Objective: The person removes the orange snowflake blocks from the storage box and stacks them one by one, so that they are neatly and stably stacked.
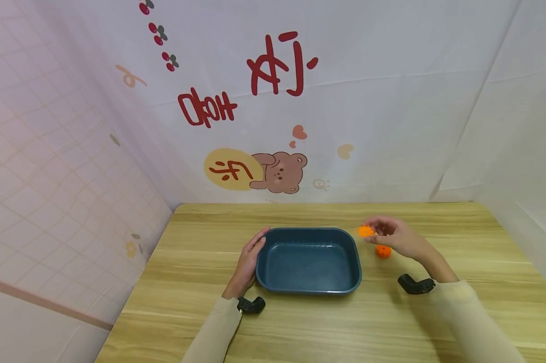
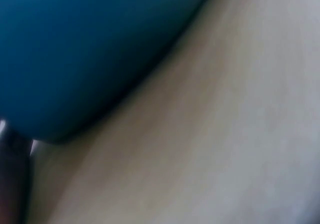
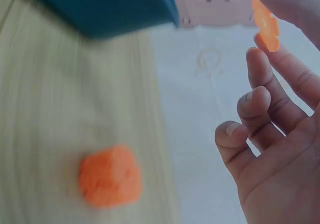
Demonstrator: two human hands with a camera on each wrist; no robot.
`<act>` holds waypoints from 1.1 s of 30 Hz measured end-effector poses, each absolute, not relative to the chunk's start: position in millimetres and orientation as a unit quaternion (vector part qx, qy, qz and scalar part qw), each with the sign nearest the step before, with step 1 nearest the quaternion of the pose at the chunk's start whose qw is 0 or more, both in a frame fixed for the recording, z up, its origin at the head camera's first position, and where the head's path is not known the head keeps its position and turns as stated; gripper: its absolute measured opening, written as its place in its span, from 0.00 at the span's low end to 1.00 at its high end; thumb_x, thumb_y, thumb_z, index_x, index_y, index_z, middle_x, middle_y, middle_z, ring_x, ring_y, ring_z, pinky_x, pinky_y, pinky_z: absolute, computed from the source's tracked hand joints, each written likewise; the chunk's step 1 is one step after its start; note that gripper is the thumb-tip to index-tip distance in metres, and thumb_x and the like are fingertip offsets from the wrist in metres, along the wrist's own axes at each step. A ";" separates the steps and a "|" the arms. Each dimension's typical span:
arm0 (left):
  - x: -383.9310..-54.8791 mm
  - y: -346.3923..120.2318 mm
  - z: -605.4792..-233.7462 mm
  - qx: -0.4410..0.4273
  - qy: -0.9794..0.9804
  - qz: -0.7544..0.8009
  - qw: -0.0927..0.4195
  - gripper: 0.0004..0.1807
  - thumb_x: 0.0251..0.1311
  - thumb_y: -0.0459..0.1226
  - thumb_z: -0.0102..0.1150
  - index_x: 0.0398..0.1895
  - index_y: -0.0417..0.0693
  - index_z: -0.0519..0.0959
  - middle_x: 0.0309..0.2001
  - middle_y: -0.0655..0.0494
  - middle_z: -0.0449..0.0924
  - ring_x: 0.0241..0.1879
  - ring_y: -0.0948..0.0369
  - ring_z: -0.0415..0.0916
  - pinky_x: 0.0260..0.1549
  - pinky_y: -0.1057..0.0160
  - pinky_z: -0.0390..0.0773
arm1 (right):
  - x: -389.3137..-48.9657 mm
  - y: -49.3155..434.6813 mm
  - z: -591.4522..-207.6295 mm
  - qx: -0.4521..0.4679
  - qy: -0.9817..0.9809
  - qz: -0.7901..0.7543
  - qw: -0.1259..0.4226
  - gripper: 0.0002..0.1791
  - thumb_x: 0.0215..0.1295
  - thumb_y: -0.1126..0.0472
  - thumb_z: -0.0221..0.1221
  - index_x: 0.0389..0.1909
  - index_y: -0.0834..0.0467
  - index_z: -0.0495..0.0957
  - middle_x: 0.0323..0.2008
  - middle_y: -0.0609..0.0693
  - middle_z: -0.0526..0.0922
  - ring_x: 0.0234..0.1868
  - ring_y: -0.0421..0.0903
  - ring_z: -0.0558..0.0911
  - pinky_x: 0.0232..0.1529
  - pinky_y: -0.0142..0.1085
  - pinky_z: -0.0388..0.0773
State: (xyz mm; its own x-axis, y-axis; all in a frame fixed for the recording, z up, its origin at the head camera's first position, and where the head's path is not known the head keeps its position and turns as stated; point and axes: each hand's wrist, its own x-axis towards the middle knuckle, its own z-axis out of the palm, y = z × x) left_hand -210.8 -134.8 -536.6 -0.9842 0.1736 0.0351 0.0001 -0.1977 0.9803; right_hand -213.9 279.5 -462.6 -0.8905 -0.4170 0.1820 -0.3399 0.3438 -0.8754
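A dark blue rectangular tray (image 1: 308, 291) with rounded corners stands on the table, its inside bare. Along its left side lies my left hand (image 1: 247, 262), with straight fingers touching the rim near the far left corner. To the right of the tray, my right hand (image 1: 397, 237) pinches a thin orange piece with a notched edge (image 3: 266, 23) between thumb and index finger, held above the table. The other fingers of that hand bend loosely. Below it, a chunky orange piece (image 1: 383, 251) rests on the wood, also visible in the right wrist view.
The wood-grain table (image 1: 318, 333) meets a white printed wall cloth (image 1: 391, 111) at its far edge. A black wrist device (image 1: 251, 305) sits on the left wrist, and another black device (image 1: 416, 285) on the right.
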 end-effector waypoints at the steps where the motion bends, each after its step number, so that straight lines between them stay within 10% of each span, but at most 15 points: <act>1: -210.8 -134.8 -536.5 0.069 0.630 0.771 0.056 0.29 0.74 0.47 0.49 0.72 0.42 0.66 0.74 0.54 0.62 0.74 0.57 0.55 0.72 0.51 0.55 | -213.3 283.5 -465.2 -0.224 0.825 -0.518 0.030 0.15 0.64 0.66 0.64 0.51 0.61 0.79 0.32 0.49 0.74 0.30 0.44 0.72 0.29 0.32 0.71; 33: -213.4 -135.6 -539.7 0.074 0.628 0.773 0.050 0.28 0.74 0.48 0.50 0.71 0.44 0.68 0.73 0.53 0.63 0.74 0.58 0.55 0.73 0.51 0.53 | -204.2 327.1 -523.2 -0.134 0.868 -0.476 0.051 0.19 0.67 0.57 0.64 0.55 0.60 0.78 0.43 0.53 0.80 0.37 0.40 0.75 0.35 0.30 0.74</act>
State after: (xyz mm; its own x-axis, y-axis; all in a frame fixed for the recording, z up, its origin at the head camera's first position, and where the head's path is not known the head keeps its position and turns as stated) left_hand -213.4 -135.6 -539.7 -0.9840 0.1703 0.0525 0.0164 -0.2066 0.9783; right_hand -204.2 327.1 -523.2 -0.9586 -0.2822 0.0390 -0.1846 0.5111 -0.8395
